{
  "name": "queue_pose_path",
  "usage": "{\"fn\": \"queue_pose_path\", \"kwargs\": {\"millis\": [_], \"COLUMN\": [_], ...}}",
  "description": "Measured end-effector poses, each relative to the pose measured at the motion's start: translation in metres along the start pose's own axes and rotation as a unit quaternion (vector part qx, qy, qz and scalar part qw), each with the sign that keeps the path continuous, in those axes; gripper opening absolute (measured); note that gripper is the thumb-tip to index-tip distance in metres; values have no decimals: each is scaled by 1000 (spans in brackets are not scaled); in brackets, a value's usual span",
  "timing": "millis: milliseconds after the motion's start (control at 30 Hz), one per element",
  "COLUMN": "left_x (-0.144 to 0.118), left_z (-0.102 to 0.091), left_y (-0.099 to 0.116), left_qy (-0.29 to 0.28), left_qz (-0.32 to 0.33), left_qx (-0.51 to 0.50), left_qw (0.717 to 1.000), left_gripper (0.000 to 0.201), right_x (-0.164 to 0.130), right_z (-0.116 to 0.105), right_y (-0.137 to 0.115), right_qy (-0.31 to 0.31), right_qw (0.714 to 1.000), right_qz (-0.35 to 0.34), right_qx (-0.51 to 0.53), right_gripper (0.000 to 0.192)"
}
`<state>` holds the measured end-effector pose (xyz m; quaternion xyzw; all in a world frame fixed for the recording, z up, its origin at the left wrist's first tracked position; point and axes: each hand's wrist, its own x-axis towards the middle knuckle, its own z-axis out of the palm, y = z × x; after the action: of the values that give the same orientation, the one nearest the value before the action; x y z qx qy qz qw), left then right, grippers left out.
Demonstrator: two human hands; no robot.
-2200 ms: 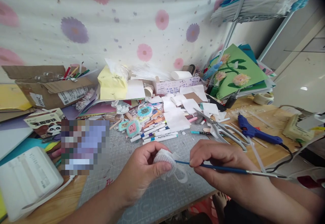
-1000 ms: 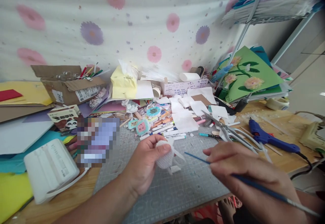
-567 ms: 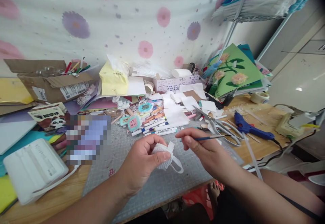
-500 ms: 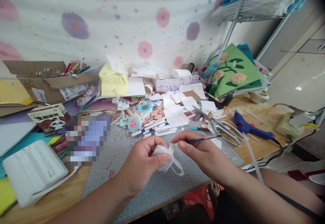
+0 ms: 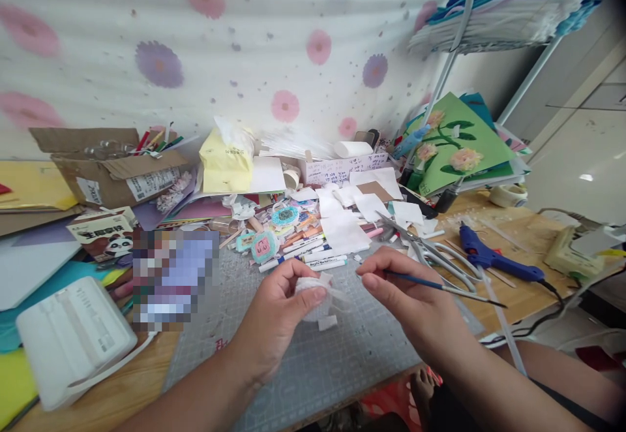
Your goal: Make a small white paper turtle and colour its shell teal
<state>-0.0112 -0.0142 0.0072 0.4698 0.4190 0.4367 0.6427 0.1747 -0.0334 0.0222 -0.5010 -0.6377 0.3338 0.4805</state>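
My left hand (image 5: 274, 318) pinches a small white textured piece (image 5: 309, 308) between thumb and fingers, above the grey cutting mat (image 5: 229, 380). Pale strips stick out from the piece's right side, slightly blurred, and a small white tab (image 5: 327, 322) shows below them. To the right, apart from the piece, is my right hand (image 5: 415, 295), its thumb and forefinger close together. A thin paintbrush (image 5: 440, 286) with a blue handle lies across this hand, gripped in its fingers, bristles pointing right. Whether the right fingertips also pinch something tiny I cannot make out.
Markers (image 5: 327, 263), white paper pieces (image 5: 345, 233) and large scissors (image 5: 430, 246) lie beyond the hands. A blue glue gun (image 5: 503, 262) rests on the right. At left are a white box-shaped device (image 5: 75, 340), a blurred-out phone (image 5: 176, 275) and a cardboard box (image 5: 117, 174).
My right hand has moved away to the right from the white piece, and the paintbrush now tilts down to the right. My left hand still holds the piece. The view has shifted slightly.
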Motion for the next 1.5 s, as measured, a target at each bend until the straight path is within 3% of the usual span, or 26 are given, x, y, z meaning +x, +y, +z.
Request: {"fn": "queue_pose_path", "kwargs": {"millis": [200, 333, 533, 700, 967, 1067, 1233, 1367, 1433, 1500], "left_x": [0, -1, -1, 1, 0, -1, 2, 8, 12, 15], "left_z": [3, 7, 1, -4, -2, -1, -2, -7, -10, -13], "left_y": [-1, -5, -8, -7, -10, -6, 1, 1, 0, 0], "left_qy": [1, -8, -32, -83, -34, -50, -105, -59, -16, 16], "left_qz": [12, 2, -7, -18, -3, 6, 3, -5, 2, 10], "left_qx": [-133, -139, -47, 47, 44, 70, 117, 97, 77, 59], "left_qw": [991, 990, 998, 995, 998, 996, 988, 994, 997, 998], "left_gripper": [21, 22, 27, 23, 20, 21, 21, 25, 26, 27], "right_x": [-5, -6, -2, 0, -4, -4, -4, 0, 3, 5], "right_z": [11, 24, 26, 21, 21, 19, 14, -4, -18, -28], "right_y": [10, 10, 5, 1, 13, 10, 7, 16, 23, 31], "right_qy": [-70, -54, -32, -26, -22, -23, -38, -45, -46, -71], "right_qw": [992, 990, 990, 995, 991, 993, 997, 996, 970, 912], "right_qz": [95, 112, 118, 93, 110, 96, 63, -3, -79, -110], "right_qx": [45, 70, 66, -8, 77, 66, -5, -74, -227, -388], "right_gripper": [37, 31, 17, 10, 17, 17, 13, 13, 16, 22]}}
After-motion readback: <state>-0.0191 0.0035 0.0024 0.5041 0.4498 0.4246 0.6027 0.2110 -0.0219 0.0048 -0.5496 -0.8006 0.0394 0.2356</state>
